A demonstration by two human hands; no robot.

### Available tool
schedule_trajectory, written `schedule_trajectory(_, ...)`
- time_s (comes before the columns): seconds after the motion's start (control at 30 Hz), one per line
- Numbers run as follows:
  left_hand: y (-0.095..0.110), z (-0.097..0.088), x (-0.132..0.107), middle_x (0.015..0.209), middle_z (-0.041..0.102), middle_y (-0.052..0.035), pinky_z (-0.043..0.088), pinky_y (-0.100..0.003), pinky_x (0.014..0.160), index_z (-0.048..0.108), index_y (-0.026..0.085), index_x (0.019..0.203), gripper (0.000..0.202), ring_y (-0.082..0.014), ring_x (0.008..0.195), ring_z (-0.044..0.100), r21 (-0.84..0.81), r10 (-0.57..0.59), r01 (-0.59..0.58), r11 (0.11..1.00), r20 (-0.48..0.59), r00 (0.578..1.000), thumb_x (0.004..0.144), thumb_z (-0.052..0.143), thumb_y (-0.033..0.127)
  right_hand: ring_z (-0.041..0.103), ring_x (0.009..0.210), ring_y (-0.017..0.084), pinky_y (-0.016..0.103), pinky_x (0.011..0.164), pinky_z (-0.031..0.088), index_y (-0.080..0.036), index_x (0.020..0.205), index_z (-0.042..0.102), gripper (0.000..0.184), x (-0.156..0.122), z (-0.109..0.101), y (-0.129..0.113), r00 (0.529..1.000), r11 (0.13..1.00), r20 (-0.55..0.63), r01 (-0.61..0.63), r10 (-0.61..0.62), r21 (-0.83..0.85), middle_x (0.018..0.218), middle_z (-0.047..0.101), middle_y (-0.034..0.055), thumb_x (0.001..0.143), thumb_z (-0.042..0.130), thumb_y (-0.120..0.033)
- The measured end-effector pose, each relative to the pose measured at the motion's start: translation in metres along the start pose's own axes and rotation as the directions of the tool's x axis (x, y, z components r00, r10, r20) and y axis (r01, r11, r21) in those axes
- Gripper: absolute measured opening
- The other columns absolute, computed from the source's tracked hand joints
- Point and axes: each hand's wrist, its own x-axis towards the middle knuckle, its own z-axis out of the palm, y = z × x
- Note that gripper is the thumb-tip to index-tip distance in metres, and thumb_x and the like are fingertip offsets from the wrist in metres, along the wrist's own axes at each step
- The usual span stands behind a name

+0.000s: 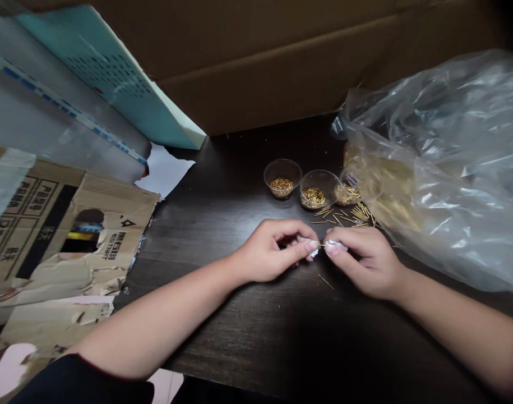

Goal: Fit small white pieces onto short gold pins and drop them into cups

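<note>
My left hand [269, 251] and my right hand [368, 261] meet over the dark table. Between their pinched fingertips runs a thin brass pin [320, 245], one end in each hand. White paper or tape [314, 252] shows at the fingertips of both hands; I cannot tell whether it is wrapped on or held. A single loose brass pin [326, 281] lies just below the hands. Behind them, more brass pins [360, 213] are scattered on the table. Three clear plastic cups hold small brass pieces: a left cup [282, 163], a middle cup [320, 175] and a right cup [365, 174].
A large clear plastic bag [462, 168] covers the table's right side, its edge close to the right cup. Cardboard [273, 62] stands at the back. To the left are a torn printed carton [100, 193], a pale teal board [100, 67] and a white paper sheet [166, 168].
</note>
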Motion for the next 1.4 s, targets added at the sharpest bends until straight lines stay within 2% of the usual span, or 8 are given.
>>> schedule_trajectory(0.27, 0.001, -0.001, 0.001, 0.073, 0.067, -0.0030, 0.048, -0.019, 0.066, 0.068, 0.011, 0.087, 0.014, -0.0080, 0.067, 0.059, 0.046, 0.037, -0.037, 0.998, 0.004, 0.999, 0.092, 0.065, 0.023, 0.047, 0.054, 0.008, 0.022, 0.054, 0.037, -0.020, 0.084, 0.061, 0.017, 0.000, 0.001, 0.000, 1.000, 1.000, 0.005, -0.001, 0.001, 0.006, 0.065, 0.053, -0.0044, 0.097, 0.052, -0.014)
schedule_trajectory(0.47, 0.000, -0.001, 0.001, 0.073, 0.067, -0.0026, 0.048, -0.019, 0.063, 0.067, 0.011, 0.088, 0.016, -0.0078, 0.064, 0.059, 0.068, 0.046, -0.047, 0.997, 0.005, 0.999, 0.093, 0.064, 0.025, 0.044, 0.052, 0.008, 0.022, 0.052, 0.035, -0.020, 0.083, 0.060, 0.017, -0.001, 0.001, 0.001, 1.000, 1.000, 0.020, -0.012, 0.012, -0.010, 0.064, 0.050, -0.0048, 0.098, 0.052, -0.016)
schedule_trajectory(0.57, -0.001, -0.001, -0.001, 0.073, 0.068, -0.0028, 0.048, -0.020, 0.061, 0.068, 0.011, 0.089, 0.016, -0.0081, 0.062, 0.060, 0.179, 0.109, -0.105, 0.978, -0.011, 0.994, 0.094, 0.063, 0.025, 0.042, 0.052, 0.007, 0.022, 0.052, 0.034, -0.019, 0.080, 0.056, 0.019, -0.001, 0.001, 0.002, 1.000, 0.999, 0.031, 0.003, -0.002, -0.047, 0.062, 0.046, -0.0052, 0.098, 0.052, -0.016)
schedule_trajectory(0.73, -0.005, -0.002, -0.004, 0.075, 0.071, -0.0032, 0.049, -0.021, 0.064, 0.070, 0.012, 0.088, 0.012, -0.0101, 0.066, 0.063, 0.504, 0.356, -0.304, 0.808, -0.007, 0.934, 0.094, 0.061, 0.020, 0.042, 0.054, 0.008, 0.023, 0.055, 0.034, -0.019, 0.076, 0.050, 0.022, -0.001, 0.002, 0.004, 0.996, 0.985, 0.055, 0.075, -0.067, -0.153, 0.063, 0.043, -0.0046, 0.097, 0.051, -0.015)
schedule_trajectory(0.87, -0.009, -0.001, -0.006, 0.077, 0.072, -0.0046, 0.049, -0.022, 0.063, 0.069, 0.013, 0.094, 0.013, -0.0116, 0.067, 0.064, 0.651, 0.484, -0.403, 0.643, 0.063, 0.873, 0.096, 0.057, 0.018, 0.041, 0.056, 0.011, 0.025, 0.056, 0.034, -0.020, 0.076, 0.049, 0.021, -0.002, 0.002, 0.006, 0.989, 0.954, 0.070, 0.142, -0.128, -0.263, 0.064, 0.043, -0.0032, 0.097, 0.050, -0.014)
schedule_trajectory(0.97, -0.011, 0.000, -0.007, 0.077, 0.071, -0.0047, 0.050, -0.023, 0.063, 0.069, 0.014, 0.097, 0.017, -0.0127, 0.068, 0.064, 0.704, 0.494, -0.414, 0.577, 0.103, 0.863, 0.098, 0.053, 0.017, 0.041, 0.056, 0.012, 0.027, 0.056, 0.035, -0.021, 0.076, 0.049, 0.021, -0.003, 0.002, 0.007, 0.982, 0.929, 0.100, 0.182, -0.157, -0.323, 0.064, 0.044, -0.0023, 0.096, 0.050, -0.014)
schedule_trajectory(1.1, -0.012, 0.001, -0.008, 0.078, 0.071, -0.0050, 0.050, -0.023, 0.064, 0.068, 0.013, 0.098, 0.017, -0.0133, 0.069, 0.064, 0.714, 0.493, -0.417, 0.563, 0.116, 0.862, 0.098, 0.051, 0.017, 0.040, 0.057, 0.013, 0.028, 0.056, 0.035, -0.021, 0.075, 0.047, 0.022, -0.005, 0.002, 0.006, 0.980, 0.913, 0.123, 0.189, -0.155, -0.361, 0.064, 0.044, -0.0018, 0.095, 0.050, -0.013)
schedule_trajectory(1.4, -0.014, 0.000, -0.013, 0.075, 0.068, -0.0048, 0.051, -0.025, 0.066, 0.065, 0.014, 0.102, 0.022, -0.0142, 0.069, 0.062, 0.785, 0.525, -0.445, 0.430, 0.184, 0.831, 0.096, 0.044, 0.011, 0.042, 0.054, 0.010, 0.025, 0.054, 0.036, -0.021, 0.074, 0.044, 0.025, -0.002, 0.006, -0.006, 0.996, 0.967, 0.058, 0.085, -0.073, -0.239, 0.063, 0.042, -0.0040, 0.098, 0.048, -0.014)
